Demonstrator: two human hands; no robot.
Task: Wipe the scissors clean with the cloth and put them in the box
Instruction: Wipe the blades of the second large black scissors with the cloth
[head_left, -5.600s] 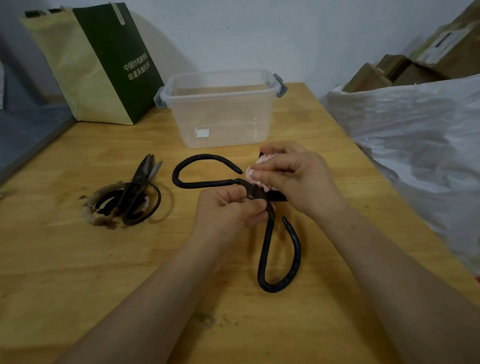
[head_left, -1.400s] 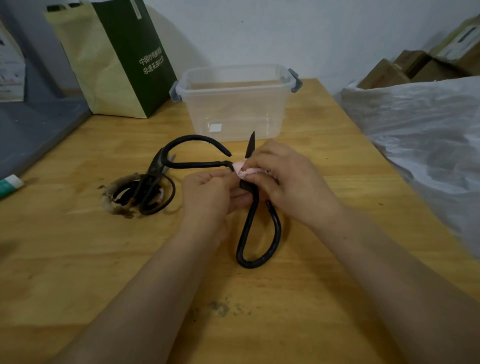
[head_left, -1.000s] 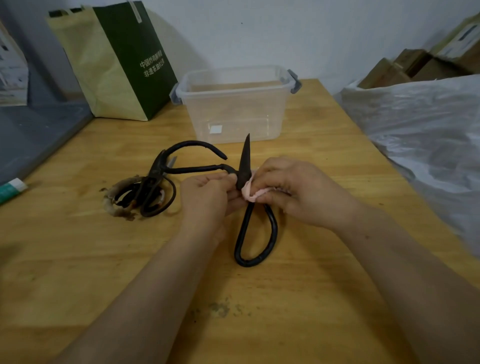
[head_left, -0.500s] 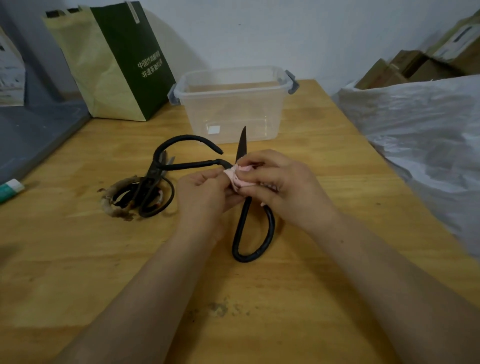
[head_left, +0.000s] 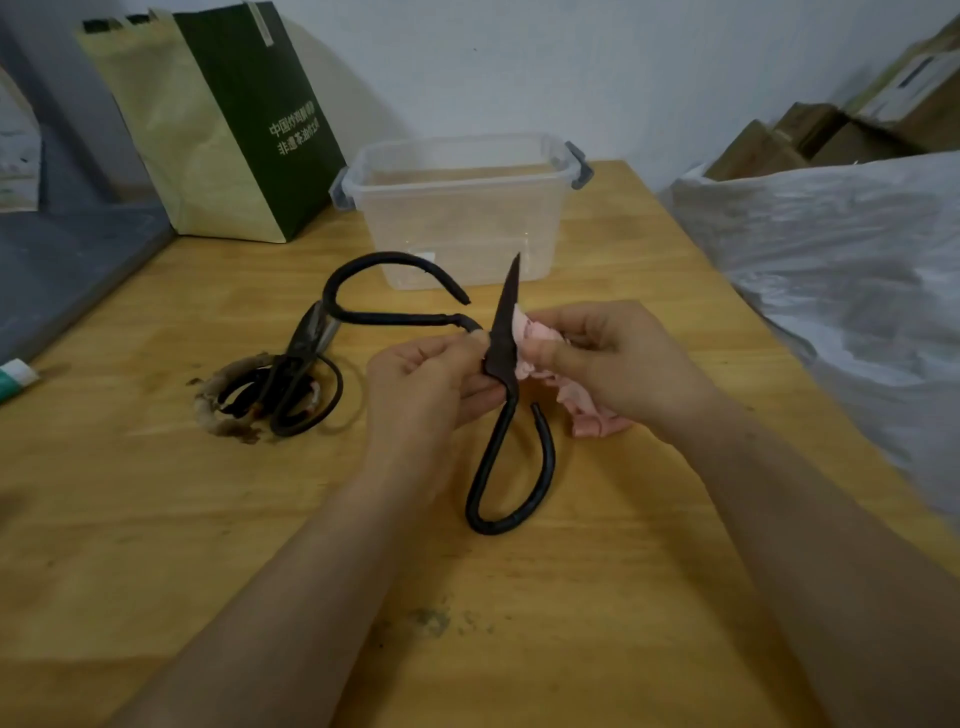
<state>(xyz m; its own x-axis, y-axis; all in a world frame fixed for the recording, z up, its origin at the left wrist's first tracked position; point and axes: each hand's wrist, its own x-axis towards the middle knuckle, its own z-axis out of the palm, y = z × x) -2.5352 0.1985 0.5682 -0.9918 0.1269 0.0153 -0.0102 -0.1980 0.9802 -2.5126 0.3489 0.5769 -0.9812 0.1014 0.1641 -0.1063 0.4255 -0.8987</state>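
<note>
A person's two bare forearms reach forward over a wooden tabletop (head_left: 597, 597), seen from above. The left hand (head_left: 431, 384) holds a large pair of black scissors (head_left: 505, 327) at the pivot, its grip closed round the metal with fingers and thumb curled tight. The scissors are spread wide open. One blade points up and away toward the far edge of the tabletop. One looped handle curves toward the viewer, low over the wood; whether it touches the wood cannot be told. The other loop sweeps off to the left.

The right hand (head_left: 618, 358) has its grip closed on a crumpled pink cloth (head_left: 537, 345), pinching it between thumb and fingers and pressing it against the right side of the raised blade. A loose end of the cloth hangs out below the palm.

A clear plastic box (head_left: 462, 218) with grey clasps stands open-topped behind the hands, near the blade tip but apart from it. The scissors are outside the box.

To the left lies a second pair of dark scissors (head_left: 291, 384), its handles wrapped in grimy material. At the back left stands a green and beige paper bag (head_left: 218, 119). A white plastic sack (head_left: 831, 270) fills the right side, with cardboard cartons (head_left: 831, 135) behind it.
</note>
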